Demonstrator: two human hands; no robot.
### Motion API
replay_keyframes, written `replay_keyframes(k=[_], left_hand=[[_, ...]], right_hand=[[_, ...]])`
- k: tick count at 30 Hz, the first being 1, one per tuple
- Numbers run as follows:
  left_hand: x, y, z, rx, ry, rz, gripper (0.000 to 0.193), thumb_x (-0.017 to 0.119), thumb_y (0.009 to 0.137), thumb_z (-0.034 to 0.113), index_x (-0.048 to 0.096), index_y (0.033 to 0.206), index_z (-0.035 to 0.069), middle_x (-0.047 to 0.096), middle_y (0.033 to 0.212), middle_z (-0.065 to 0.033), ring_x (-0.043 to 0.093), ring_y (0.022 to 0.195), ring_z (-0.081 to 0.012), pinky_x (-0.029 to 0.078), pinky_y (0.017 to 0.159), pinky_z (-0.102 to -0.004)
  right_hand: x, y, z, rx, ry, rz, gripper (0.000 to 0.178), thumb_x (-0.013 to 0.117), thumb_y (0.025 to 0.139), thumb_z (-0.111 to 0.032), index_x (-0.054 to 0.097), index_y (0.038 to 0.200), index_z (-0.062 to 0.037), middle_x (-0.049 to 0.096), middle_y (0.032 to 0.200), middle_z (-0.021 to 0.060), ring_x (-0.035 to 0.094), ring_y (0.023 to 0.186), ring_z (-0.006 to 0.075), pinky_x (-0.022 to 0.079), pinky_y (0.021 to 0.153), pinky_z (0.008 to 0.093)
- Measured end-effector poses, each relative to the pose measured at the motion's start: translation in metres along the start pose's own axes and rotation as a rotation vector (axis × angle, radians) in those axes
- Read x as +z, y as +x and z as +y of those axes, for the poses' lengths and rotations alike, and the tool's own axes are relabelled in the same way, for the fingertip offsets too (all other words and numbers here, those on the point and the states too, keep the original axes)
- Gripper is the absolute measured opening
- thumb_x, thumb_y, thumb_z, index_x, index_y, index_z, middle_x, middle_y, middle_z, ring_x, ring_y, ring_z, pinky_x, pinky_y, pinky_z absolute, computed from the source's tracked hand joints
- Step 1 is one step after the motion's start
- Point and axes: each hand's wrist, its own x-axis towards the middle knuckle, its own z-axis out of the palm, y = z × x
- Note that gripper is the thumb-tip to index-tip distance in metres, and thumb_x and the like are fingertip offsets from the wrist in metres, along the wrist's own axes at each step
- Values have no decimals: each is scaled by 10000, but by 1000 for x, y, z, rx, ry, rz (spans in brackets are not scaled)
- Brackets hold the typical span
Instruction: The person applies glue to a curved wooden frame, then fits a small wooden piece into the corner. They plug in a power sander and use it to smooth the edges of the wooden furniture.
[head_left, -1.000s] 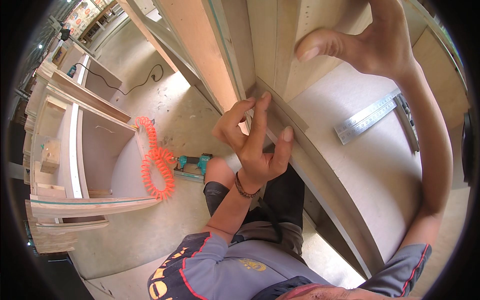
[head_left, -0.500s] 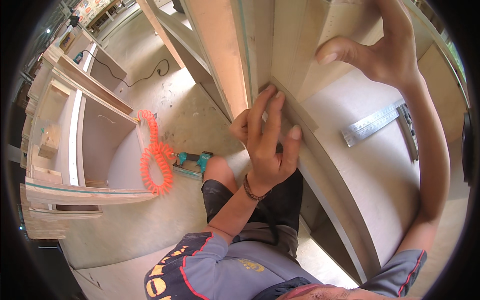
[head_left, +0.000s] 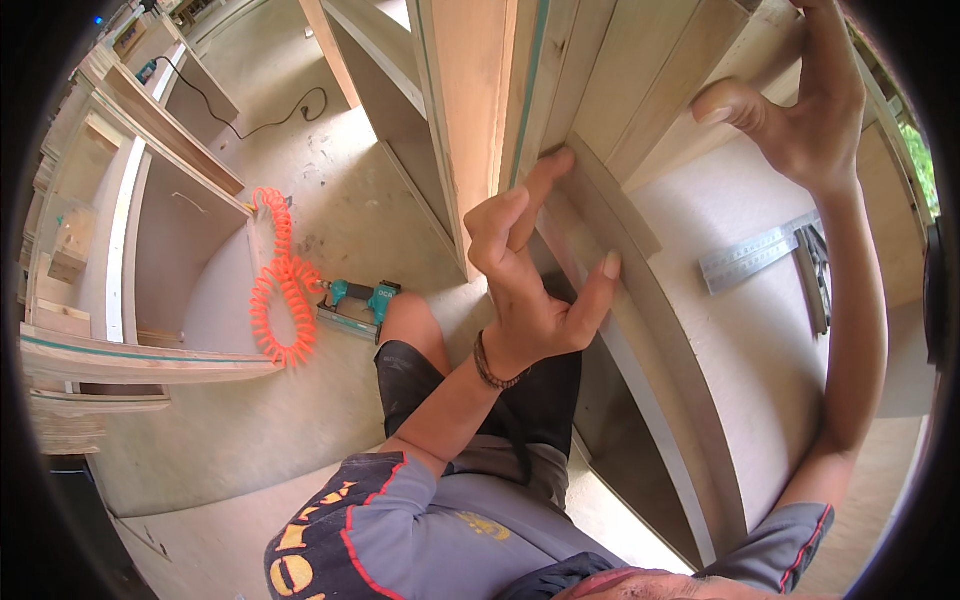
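My left hand has its fingers spread along a narrow wooden strip at the cabinet's inner edge. One fingertip touches the strip near its upper corner, and the thumb rests on its side. Higher up on the right, my right hand is stretched wide, its thumb apart from the fingers and against or close to a plywood board. Its fingertips run to the picture's upper edge. Beside the right forearm, a metal square with a dark stock lies on the pale panel.
A teal nail gun with an orange coiled hose lies on the floor by my knee. Unfinished wooden cabinets stand at left. A black cable trails behind them. Tall wooden uprights rise ahead.
My left hand's fingers have lifted and spread, one still on the strip. The thumb stays against it. The view has shifted, moving the cabinets and nail gun leftward.
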Motion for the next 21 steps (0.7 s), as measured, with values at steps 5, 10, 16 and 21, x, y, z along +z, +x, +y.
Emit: replay_keyframes(k=[5, 10, 16, 21], left_hand=[[-5, 3, 9, -69, 174, 6, 840, 740, 807, 178, 345, 1514, -45, 561, 1417, -273, 524, 1151, -289, 364, 1044, -385], [-1, 8, 12, -46, 304, 18, 708, 725, 822, 256, 536, 1425, -63, 643, 1368, -202, 529, 1116, -289, 350, 986, -352], [-2, 11, 16, -32, 361, -1, 686, 726, 841, 270, 552, 1416, -61, 635, 1372, -214, 510, 1090, -281, 358, 985, -354], [0, 5, 21, -128, 318, -19, 686, 735, 848, 251, 534, 1425, -64, 613, 1397, -212, 455, 1142, -275, 365, 1016, -353]], right_hand=[[-5, 4, -19, 33, -146, -43, 1031, 905, 602, -668, 580, 1270, 47, 601, 1151, 151, 601, 1035, 247, 474, 891, 380], [-14, 4, -21, 107, -107, -71, 1006, 931, 597, -626, 590, 1277, 32, 606, 1163, 148, 590, 1073, 247, 471, 915, 383], [-8, 8, -22, 59, -79, -10, 953, 953, 606, -576, 607, 1272, 11, 622, 1182, 139, 591, 1093, 260, 470, 935, 389], [-7, 5, -25, 117, -49, 36, 901, 964, 609, -538, 625, 1260, -16, 639, 1160, 118, 588, 1081, 256, 460, 940, 395]])
